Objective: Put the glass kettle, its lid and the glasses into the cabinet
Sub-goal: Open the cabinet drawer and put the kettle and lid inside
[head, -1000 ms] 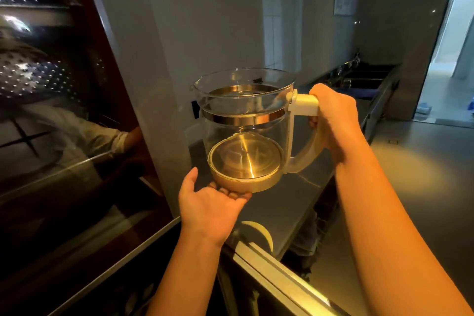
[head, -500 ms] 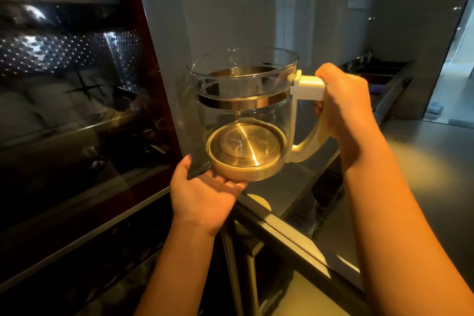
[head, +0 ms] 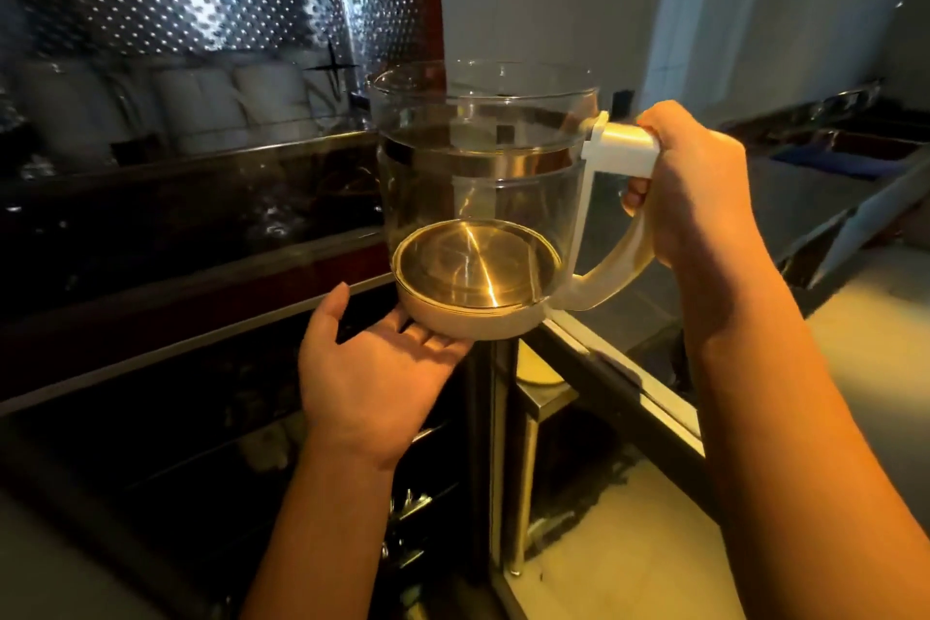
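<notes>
Presently, the glass kettle (head: pixel 483 196) was upright, lidless and off any surface, just outside the right edge of the cabinet (head: pixel 201 15). The right grip (head: pixel 699 186) was closed round its white handle (head: pixel 624 149). The left grip (head: pixel 382 368), fingers straight, supported the base from below. The cabinet interior lay to the kettle's left, spout side nearest, so the left grip was closer to it. White cups (head: pixel 201 106) stood along the upper shelf, and the free room beside them could not be judged.

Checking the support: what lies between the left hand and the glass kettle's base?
Nothing, by the head view: straight fingers of the left hand touch the underside of the glass kettle. The right hand grips its handle.
</notes>
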